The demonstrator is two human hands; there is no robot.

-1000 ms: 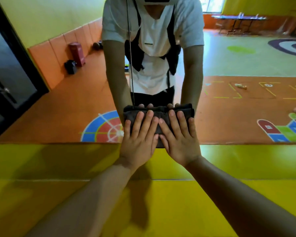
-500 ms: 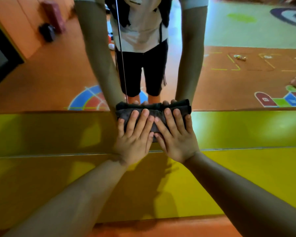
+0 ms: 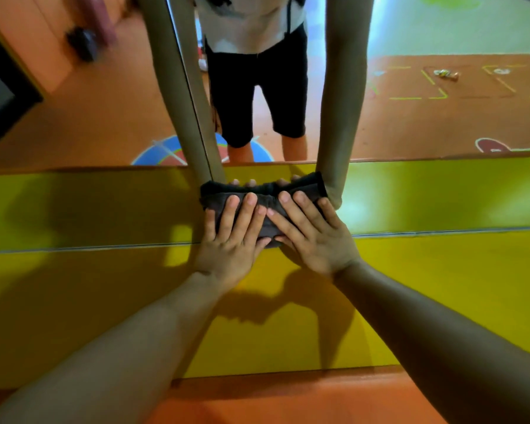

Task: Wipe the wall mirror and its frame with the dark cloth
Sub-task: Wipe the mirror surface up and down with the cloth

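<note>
left fingers (image 3: 242, 215): straight, slightly fanned, flat on the cloth, curled round nothing
right fingers (image 3: 306, 212): same, straight and pressed flat; tips sit just beside the left index tip at mid-cloth
left hand (image 3: 230, 249): palm down on the lower left half of the cloth, wrist over the yellow panel
right hand (image 3: 315, 243): mirrors it on the right half, the two hands side by side
dark cloth (image 3: 216, 199): folded into a thick pad, pinned against the glass low on the mirror; bottom edge reaches the seam with the panel
wall mirror (image 3: 104, 117): reflects orange play floor, the person's arms, black shorts and white shirt; reflected fingertips show right above the cloth
mirror joint (image 3: 193, 102): thin dark vertical line, runs down to the cloth's left end
frame: cannot tell it from the seam
yellow panel (image 3: 104, 301): below the glass, hand and arm shadows on it
floor (image 3: 288, 399): orange strip under the panel
</note>
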